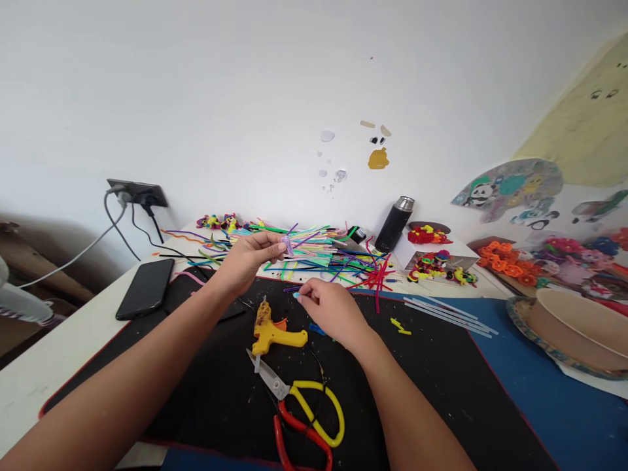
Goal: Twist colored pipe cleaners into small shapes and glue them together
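My left hand [250,260] is raised in front of the pile of coloured pipe cleaners [314,243], its thumb and fingers pinched on a small light-purple fuzzy piece [288,246]. Lower and to the right, my right hand [326,307] is closed, with a tiny light-blue bit [296,295] at its fingertips. A short dark-purple strip [293,288] lies beside those fingertips. On the black mat [206,386] below the hands are a yellow glue gun [275,337] and scissors [294,392] with one yellow and one red handle.
A black phone [145,288] lies at the left. Behind on the right stands a black flask [394,226] near a white box [415,252]. Clear glue sticks [451,314] and a round tray [520,320] are farther right. Small yellow pieces [400,326] lie on the mat.
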{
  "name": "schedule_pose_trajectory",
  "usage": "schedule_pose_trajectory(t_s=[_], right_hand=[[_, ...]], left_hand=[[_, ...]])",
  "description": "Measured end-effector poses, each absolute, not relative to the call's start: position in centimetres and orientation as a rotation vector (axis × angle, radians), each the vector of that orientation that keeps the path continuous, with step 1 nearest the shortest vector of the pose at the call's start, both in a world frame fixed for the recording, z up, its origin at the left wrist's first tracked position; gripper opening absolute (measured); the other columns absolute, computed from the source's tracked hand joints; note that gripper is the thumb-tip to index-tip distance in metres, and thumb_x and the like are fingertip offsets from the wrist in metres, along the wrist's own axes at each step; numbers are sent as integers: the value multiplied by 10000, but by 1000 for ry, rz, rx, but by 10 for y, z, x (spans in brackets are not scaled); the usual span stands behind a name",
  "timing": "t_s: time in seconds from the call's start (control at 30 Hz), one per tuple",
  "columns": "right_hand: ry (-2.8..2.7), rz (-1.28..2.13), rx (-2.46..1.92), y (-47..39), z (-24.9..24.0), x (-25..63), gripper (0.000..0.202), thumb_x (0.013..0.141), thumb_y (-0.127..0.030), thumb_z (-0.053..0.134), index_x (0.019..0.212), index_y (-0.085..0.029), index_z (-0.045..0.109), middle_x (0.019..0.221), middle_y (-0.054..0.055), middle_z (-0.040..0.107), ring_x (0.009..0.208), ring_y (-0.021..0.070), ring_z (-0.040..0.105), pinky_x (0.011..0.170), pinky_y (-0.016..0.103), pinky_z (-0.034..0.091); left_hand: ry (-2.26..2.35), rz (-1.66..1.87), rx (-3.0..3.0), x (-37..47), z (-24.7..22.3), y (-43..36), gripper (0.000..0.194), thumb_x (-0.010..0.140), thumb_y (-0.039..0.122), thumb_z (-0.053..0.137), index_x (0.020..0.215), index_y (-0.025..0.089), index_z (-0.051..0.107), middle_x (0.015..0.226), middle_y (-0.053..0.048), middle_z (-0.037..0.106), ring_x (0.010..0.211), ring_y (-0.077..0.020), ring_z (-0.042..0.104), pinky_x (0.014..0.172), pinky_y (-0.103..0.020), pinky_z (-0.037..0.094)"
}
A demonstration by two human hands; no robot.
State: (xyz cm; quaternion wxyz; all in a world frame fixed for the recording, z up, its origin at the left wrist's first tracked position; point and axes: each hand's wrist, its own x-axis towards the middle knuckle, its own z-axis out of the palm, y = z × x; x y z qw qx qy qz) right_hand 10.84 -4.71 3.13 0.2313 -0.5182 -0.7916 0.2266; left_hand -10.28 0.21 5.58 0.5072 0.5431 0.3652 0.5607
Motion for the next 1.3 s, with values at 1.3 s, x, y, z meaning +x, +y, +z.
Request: schedule_pose_trajectory(t_s=[1.3], right_hand=[[-1348, 1113, -1029, -45, 43, 107, 342, 820, -518, 756, 864, -199, 640, 438, -99, 474, 347, 96, 407, 408, 234, 327]], left_hand=[[978, 1100, 1414, -74, 61, -20, 353, 611, 468, 920, 757, 191, 757, 717, -16, 683, 675, -154, 558, 679, -281, 463]])
